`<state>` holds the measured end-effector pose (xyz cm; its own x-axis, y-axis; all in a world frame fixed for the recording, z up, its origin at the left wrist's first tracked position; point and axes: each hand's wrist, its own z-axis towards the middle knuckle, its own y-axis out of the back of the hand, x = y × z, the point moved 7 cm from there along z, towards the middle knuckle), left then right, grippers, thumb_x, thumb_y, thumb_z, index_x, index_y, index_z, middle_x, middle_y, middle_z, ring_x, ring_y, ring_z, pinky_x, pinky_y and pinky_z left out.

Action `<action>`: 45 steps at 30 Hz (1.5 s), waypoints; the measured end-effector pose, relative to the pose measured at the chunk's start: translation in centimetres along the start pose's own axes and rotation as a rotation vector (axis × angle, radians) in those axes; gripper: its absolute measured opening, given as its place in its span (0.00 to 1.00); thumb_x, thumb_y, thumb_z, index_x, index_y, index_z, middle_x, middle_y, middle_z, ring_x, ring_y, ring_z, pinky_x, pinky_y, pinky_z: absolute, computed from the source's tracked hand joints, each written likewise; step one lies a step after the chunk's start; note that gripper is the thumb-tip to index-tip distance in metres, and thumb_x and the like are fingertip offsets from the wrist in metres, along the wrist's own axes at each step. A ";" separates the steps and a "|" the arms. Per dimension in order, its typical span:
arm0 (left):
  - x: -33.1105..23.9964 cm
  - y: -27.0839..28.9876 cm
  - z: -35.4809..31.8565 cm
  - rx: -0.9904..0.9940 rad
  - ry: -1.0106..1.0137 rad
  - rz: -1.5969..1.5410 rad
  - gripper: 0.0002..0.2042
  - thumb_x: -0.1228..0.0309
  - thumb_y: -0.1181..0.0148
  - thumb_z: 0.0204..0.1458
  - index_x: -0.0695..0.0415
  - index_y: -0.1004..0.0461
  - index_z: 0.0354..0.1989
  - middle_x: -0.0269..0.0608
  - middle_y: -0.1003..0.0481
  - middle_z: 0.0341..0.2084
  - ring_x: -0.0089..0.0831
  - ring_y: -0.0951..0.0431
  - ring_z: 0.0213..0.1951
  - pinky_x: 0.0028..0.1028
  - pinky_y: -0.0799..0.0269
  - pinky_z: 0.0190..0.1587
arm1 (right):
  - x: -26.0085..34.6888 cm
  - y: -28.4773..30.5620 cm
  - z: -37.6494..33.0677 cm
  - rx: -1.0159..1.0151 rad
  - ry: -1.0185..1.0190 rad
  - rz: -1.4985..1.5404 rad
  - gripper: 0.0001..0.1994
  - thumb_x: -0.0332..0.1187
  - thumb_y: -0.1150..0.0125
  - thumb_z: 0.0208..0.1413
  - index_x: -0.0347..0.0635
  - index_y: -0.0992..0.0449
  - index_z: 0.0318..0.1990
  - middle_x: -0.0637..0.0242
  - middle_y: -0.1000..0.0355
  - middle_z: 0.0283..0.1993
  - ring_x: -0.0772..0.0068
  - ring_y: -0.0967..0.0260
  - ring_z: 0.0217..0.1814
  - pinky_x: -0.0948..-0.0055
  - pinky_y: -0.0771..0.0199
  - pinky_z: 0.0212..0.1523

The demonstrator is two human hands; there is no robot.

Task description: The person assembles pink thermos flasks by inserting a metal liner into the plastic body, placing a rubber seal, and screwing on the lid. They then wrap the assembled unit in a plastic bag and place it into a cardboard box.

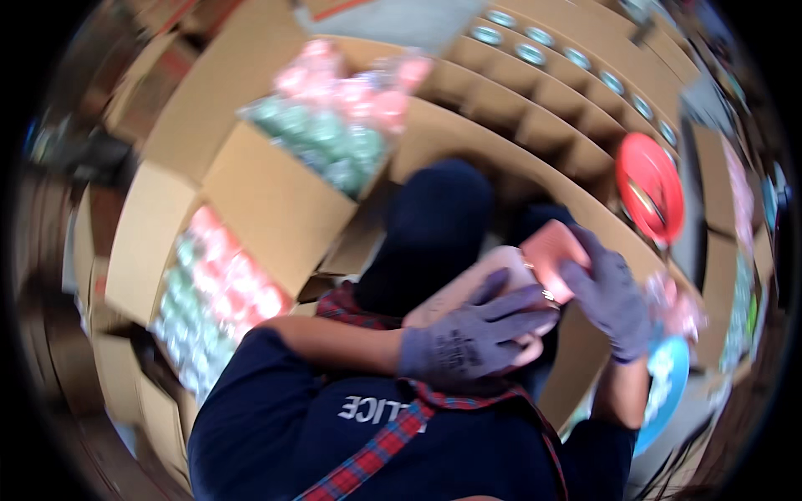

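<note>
Both my hands wear purple-grey work gloves. My left hand (476, 334) is wrapped round a pink bottle (451, 288) that lies slanted over my lap, its top end up and to the right. At that top end, my right hand (611, 292) grips a darker pink cap-like piece (551, 250) between thumb and fingers. Small shiny metallic bits show where this piece meets the bottle. Blur hides whether the two are joined or slightly apart.
A divided carton (535, 125) with several silver-topped items stands ahead. A red bowl (647, 179) with small items rests on its right edge. Open boxes hold plastic-wrapped pink and green bottles (334, 108), (221, 284) on the left. A blue basin (666, 388) is at right.
</note>
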<state>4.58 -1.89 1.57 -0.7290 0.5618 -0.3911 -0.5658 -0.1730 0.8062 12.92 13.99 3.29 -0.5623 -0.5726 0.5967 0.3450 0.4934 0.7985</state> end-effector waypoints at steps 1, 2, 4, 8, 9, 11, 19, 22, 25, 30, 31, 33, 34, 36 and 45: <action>0.4 -0.4 -0.6 -0.113 0.001 -0.023 0.17 0.60 0.45 0.47 0.50 0.29 0.46 0.47 0.35 0.60 0.44 0.40 0.66 0.58 0.48 0.63 | -0.8 0.2 0.5 0.147 0.052 0.176 0.30 0.40 0.41 0.53 0.30 0.36 0.61 0.45 0.28 0.52 0.47 0.29 0.54 0.58 0.31 0.53; 0.6 1.1 -0.7 -0.078 0.042 -0.053 0.20 0.56 0.44 0.45 0.51 0.29 0.46 0.48 0.36 0.61 0.45 0.42 0.67 0.58 0.50 0.64 | -0.5 0.8 0.5 0.246 0.087 0.409 0.30 0.37 0.42 0.53 0.29 0.37 0.61 0.55 0.27 0.44 0.62 0.29 0.44 0.67 0.31 0.44; 1.5 1.7 -1.3 -0.104 0.109 -0.117 0.26 0.50 0.40 0.44 0.56 0.31 0.47 0.49 0.38 0.62 0.47 0.46 0.69 0.59 0.56 0.66 | -0.3 1.3 0.8 0.303 0.097 0.691 0.25 0.31 0.43 0.53 0.29 0.33 0.59 0.68 0.29 0.32 0.79 0.33 0.30 0.79 0.33 0.32; 2.0 1.0 0.0 -0.106 0.130 -0.183 0.26 0.50 0.39 0.47 0.60 0.29 0.44 0.51 0.37 0.62 0.49 0.46 0.68 0.60 0.61 0.65 | 0.3 -1.1 3.5 -0.333 0.298 0.210 0.08 0.23 0.38 0.50 0.35 0.21 0.39 0.66 0.29 0.26 0.74 0.32 0.25 0.76 0.33 0.29; 1.8 0.4 -0.1 -0.088 0.111 -0.160 0.26 0.49 0.39 0.47 0.60 0.29 0.44 0.51 0.38 0.62 0.49 0.46 0.68 0.60 0.61 0.65 | 1.2 -1.1 3.8 -0.327 0.313 0.167 0.08 0.23 0.37 0.50 0.35 0.21 0.39 0.64 0.29 0.26 0.72 0.31 0.26 0.76 0.33 0.30; 1.4 -0.2 -0.2 -0.056 0.082 -0.104 0.26 0.48 0.39 0.46 0.60 0.28 0.42 0.51 0.39 0.63 0.49 0.46 0.68 0.60 0.61 0.66 | 2.9 -0.4 4.5 -0.310 0.356 0.084 0.07 0.24 0.37 0.49 0.36 0.21 0.37 0.62 0.28 0.27 0.68 0.29 0.28 0.75 0.31 0.31; 2.4 0.0 0.3 -0.112 0.074 -0.170 0.34 0.44 0.41 0.43 0.60 0.29 0.51 0.53 0.36 0.60 0.50 0.43 0.67 0.57 0.58 0.66 | -2.4 -3.9 5.3 -0.031 0.211 0.489 0.31 0.49 0.33 0.47 0.36 0.26 0.54 0.52 0.29 0.54 0.54 0.33 0.58 0.64 0.35 0.58; 1.7 -0.7 1.3 -0.029 0.088 -0.048 0.37 0.44 0.41 0.43 0.64 0.31 0.53 0.56 0.35 0.58 0.51 0.39 0.64 0.54 0.52 0.66 | 5.5 -2.8 5.7 -0.253 0.163 -0.356 0.18 0.38 0.34 0.46 0.36 0.23 0.42 0.54 0.29 0.39 0.50 0.34 0.38 0.62 0.32 0.42; 2.2 -0.9 1.6 -0.037 0.056 -0.109 0.35 0.48 0.40 0.43 0.64 0.32 0.53 0.57 0.34 0.57 0.52 0.38 0.62 0.51 0.50 0.66 | 2.6 -2.1 7.8 -0.003 0.196 0.067 0.17 0.36 0.37 0.48 0.36 0.23 0.44 0.55 0.28 0.41 0.55 0.31 0.41 0.64 0.31 0.45; 2.7 0.1 1.7 -0.074 -0.008 -0.165 0.33 0.50 0.42 0.43 0.68 0.30 0.49 0.59 0.34 0.56 0.51 0.36 0.61 0.48 0.48 0.66 | -1.8 -5.0 6.7 0.194 0.165 0.817 0.34 0.43 0.38 0.51 0.29 0.35 0.62 0.52 0.38 0.66 0.59 0.41 0.68 0.62 0.46 0.68; 2.5 0.2 2.1 -0.034 -0.001 -0.143 0.33 0.50 0.42 0.43 0.69 0.30 0.48 0.59 0.34 0.56 0.51 0.36 0.60 0.48 0.48 0.66 | -1.4 -5.0 6.8 0.149 0.149 0.778 0.34 0.45 0.35 0.49 0.31 0.34 0.61 0.52 0.36 0.64 0.58 0.40 0.68 0.63 0.45 0.67; 2.0 -0.9 2.3 -0.036 0.023 -0.078 0.32 0.52 0.43 0.43 0.71 0.30 0.48 0.60 0.32 0.52 0.49 0.34 0.59 0.47 0.48 0.66 | 0.3 -4.6 7.0 0.127 0.106 0.627 0.32 0.43 0.34 0.49 0.32 0.31 0.59 0.51 0.34 0.62 0.56 0.37 0.65 0.63 0.42 0.66; 2.1 -0.8 2.5 -0.092 0.060 -0.258 0.30 0.54 0.44 0.46 0.70 0.29 0.47 0.59 0.32 0.52 0.49 0.34 0.59 0.48 0.48 0.66 | 1.6 -4.3 7.2 0.095 0.160 0.541 0.30 0.41 0.34 0.49 0.32 0.30 0.57 0.49 0.32 0.59 0.52 0.34 0.62 0.63 0.39 0.63; 2.3 -0.3 3.4 -0.001 -0.022 -0.407 0.25 0.56 0.46 0.50 0.69 0.28 0.45 0.59 0.31 0.52 0.49 0.34 0.59 0.48 0.46 0.66 | 3.3 -3.7 7.8 0.027 0.229 0.392 0.26 0.38 0.35 0.47 0.31 0.28 0.53 0.46 0.29 0.55 0.45 0.32 0.58 0.60 0.35 0.60; 42.7 14.9 -5.0 -0.595 0.513 0.517 0.14 0.67 0.37 0.45 0.53 0.24 0.42 0.57 0.31 0.49 0.54 0.32 0.52 0.48 0.37 0.54 | -3.0 -5.2 8.5 -0.358 -0.058 0.638 0.24 0.47 0.44 0.49 0.33 0.28 0.44 0.47 0.31 0.52 0.52 0.33 0.56 0.58 0.36 0.58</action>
<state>-36.92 15.44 -5.32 -0.9452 -0.1010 -0.3104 -0.1252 -0.7659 0.6306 6.47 18.74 -3.34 -0.2056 -0.2052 0.9569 0.8375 0.4689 0.2805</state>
